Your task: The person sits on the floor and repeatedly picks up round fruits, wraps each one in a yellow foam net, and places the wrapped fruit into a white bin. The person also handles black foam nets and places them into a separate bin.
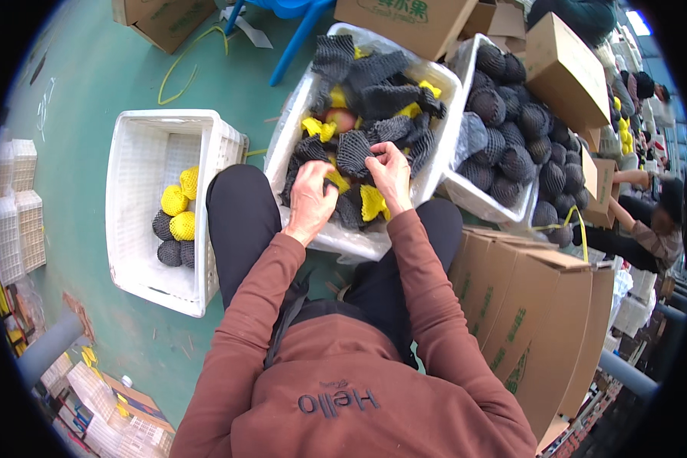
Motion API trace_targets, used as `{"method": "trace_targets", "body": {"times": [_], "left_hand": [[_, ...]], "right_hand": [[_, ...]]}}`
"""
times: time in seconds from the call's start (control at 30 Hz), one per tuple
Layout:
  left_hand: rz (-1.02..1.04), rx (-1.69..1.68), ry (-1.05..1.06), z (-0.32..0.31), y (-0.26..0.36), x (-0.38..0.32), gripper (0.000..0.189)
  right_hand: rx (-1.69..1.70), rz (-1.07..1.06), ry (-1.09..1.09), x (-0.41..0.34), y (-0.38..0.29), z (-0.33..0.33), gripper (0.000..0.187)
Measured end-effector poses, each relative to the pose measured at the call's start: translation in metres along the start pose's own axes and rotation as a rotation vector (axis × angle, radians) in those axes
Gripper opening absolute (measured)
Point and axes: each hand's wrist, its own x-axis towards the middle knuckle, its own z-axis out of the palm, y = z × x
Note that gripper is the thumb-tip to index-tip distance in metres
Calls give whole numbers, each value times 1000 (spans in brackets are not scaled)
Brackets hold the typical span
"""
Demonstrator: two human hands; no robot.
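A white plastic crate lined with clear film stands between my knees. In it lie loose black foam net sleeves, yellow foam nets and a reddish round fruit. My right hand pinches the edge of a black foam net sleeve between thumb and fingers. Whether that sleeve has a fruit inside is not plain. Just left of it, my left hand hovers over the crate's near side with bent fingers. Something dark shows by its fingertips; I cannot tell whether it is held.
At left, a white crate holds several fruits in yellow nets and black nets. Crates of black-netted fruits stand at right. Flattened cardboard boxes lean beside my right leg. A blue stool is ahead; a person sits far right.
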Motion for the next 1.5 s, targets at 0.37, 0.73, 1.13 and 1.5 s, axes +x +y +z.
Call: {"method": "trace_targets", "body": {"times": [0.37, 0.73, 1.13, 1.5], "left_hand": [[-220, -717, -382, -1, 71, -19, 12], [-154, -164, -158, -25, 89, -40, 11], [545, 276, -180, 5, 96, -80, 31], [-643, -1250, -631, -15, 69, -62, 47]], "right_hand": [[1068, 313, -305, -95, -34, -50, 20], [-5, -9, 100, -139, -13, -59, 17], [373, -119, 230, -153, -37, -49, 16], [37, -386, 279, -173, -48, -13, 17]]}}
